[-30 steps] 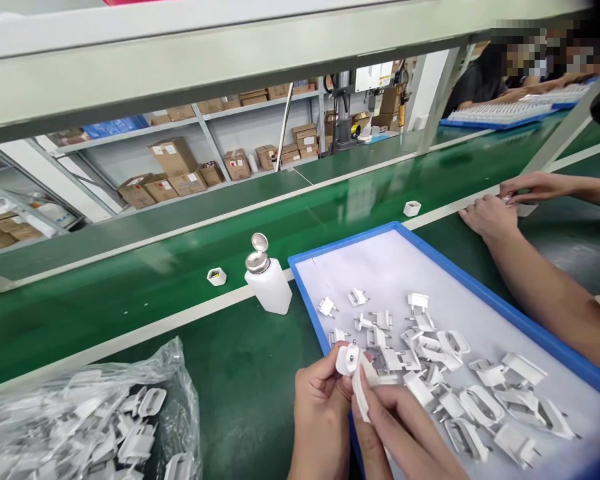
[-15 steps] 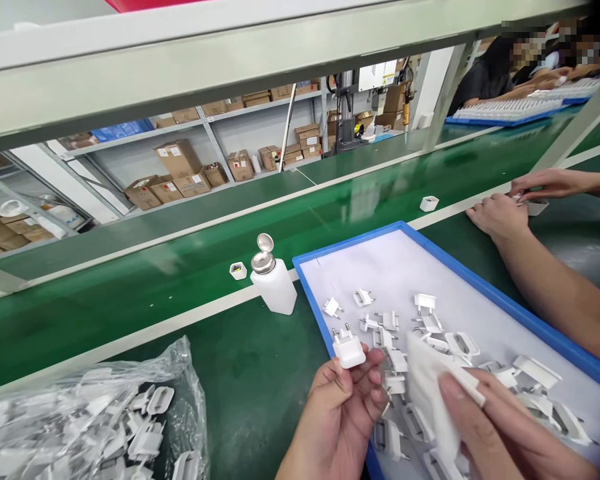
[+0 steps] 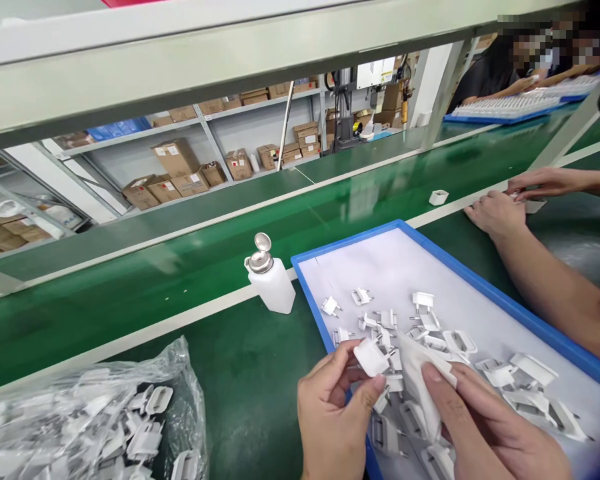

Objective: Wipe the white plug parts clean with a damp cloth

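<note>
Between thumb and fingers, my left hand (image 3: 337, 407) pinches a white two-pin plug piece (image 3: 371, 357), its flat face toward me and its pins pointing up and right. My right hand (image 3: 485, 413) grips a folded white cloth (image 3: 423, 383), close to the right of the plug piece but apart from it. Both hands are over the near left part of a blue-rimmed tray (image 3: 347, 249). Several loose white plug pieces (image 3: 460, 342) lie scattered on its white bottom, some hidden behind my hands and the cloth.
A white pump bottle (image 3: 274, 287) with its metal lid up stands left of the tray. At the lower left lies a clear plastic bag (image 3: 183, 373) of plug pieces. A white housing (image 3: 439, 197) sits on the green belt. A co-worker's hands (image 3: 500, 210) are at the right.
My left hand has turned the plug piece, so its pins lean right instead of up. The cloth has shifted slightly left. The white housings on the belt have moved right, one passing behind the bottle.
</note>
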Demonstrator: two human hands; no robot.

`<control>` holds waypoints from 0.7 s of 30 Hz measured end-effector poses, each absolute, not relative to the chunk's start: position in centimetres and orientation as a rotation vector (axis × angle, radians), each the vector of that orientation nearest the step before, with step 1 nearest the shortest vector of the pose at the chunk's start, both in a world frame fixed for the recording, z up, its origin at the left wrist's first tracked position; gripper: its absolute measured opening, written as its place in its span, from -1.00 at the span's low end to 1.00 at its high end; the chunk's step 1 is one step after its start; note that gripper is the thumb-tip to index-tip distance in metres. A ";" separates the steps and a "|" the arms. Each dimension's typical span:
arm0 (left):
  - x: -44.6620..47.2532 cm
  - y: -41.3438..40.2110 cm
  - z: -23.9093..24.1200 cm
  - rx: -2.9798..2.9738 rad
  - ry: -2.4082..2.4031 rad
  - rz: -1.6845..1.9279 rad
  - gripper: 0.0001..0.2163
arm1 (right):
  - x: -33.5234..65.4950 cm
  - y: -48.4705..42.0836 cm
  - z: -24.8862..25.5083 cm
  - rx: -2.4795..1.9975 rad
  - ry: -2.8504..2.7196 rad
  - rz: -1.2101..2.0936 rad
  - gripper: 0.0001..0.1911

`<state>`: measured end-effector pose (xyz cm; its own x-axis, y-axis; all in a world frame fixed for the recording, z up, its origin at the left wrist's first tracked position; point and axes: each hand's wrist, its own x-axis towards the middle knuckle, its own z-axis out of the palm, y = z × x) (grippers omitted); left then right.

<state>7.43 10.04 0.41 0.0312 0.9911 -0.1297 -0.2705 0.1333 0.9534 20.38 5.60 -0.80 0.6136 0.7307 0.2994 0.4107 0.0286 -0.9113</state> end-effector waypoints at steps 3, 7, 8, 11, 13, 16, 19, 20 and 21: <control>7.4 9.8 0.1 1.168 1.255 1.292 -0.73 | 21.3 6.1 -1.4 -1.590 -1.057 0.314 -0.76; 7.4 9.6 -0.3 1.324 1.302 1.444 -0.66 | 21.0 6.3 -0.8 -1.535 -1.213 0.306 -0.78; 7.5 9.6 -0.4 1.354 1.300 1.497 -0.65 | 20.8 6.2 -0.6 -1.534 -1.238 0.253 -0.79; 7.5 9.3 -0.4 1.457 1.291 1.566 -0.64 | 20.4 5.8 -0.3 -1.532 -1.355 0.013 -0.75; 7.5 9.1 -0.4 1.504 1.280 1.566 -0.65 | 20.8 5.7 -0.5 -1.429 -1.603 -0.094 -0.59; 7.3 9.1 -0.5 1.533 1.277 1.594 -0.65 | 22.6 5.9 -1.1 -1.232 -2.015 -0.173 -0.45; 6.9 9.5 -0.5 1.476 1.333 1.534 -0.67 | 24.6 6.0 -1.9 -1.191 -2.158 -0.231 -0.41; 6.7 9.8 -0.4 1.411 1.324 1.477 -0.70 | 25.0 5.9 -2.1 -1.181 -2.157 -0.235 -0.41; 6.6 10.1 -0.3 1.309 1.283 1.406 -0.71 | 25.4 5.7 -2.3 -1.191 -2.124 -0.231 -0.43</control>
